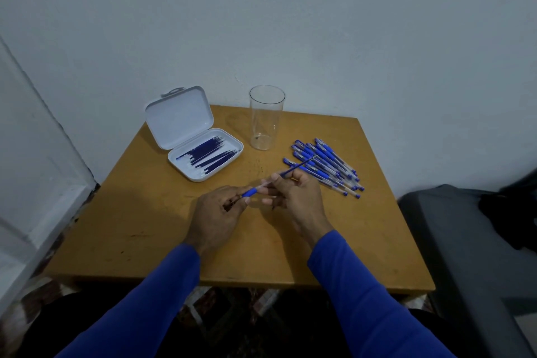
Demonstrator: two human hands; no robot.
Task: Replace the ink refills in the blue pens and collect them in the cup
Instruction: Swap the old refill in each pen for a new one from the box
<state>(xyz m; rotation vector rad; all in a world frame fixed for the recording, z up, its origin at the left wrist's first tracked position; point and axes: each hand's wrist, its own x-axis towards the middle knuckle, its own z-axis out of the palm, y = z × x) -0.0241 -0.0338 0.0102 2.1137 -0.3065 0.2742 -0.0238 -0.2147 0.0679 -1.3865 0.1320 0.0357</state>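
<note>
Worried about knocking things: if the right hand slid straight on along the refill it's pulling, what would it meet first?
Most likely the pile of blue pens; the right hand draws the refill toward it. Depth is unclear.

Stood against a plain pale wall (319, 23): a small wooden table (162, 241), ochre top scuffed and flecked with dark marks. At left, met a white panel or door edge (35, 160) running down to the floor. Below the table's front edge, showed patterned floor tiles (232, 302) in dark red and white. At right, stood beside a dark grey piece of furniture (465, 241). Lit dimly and evenly.
</note>
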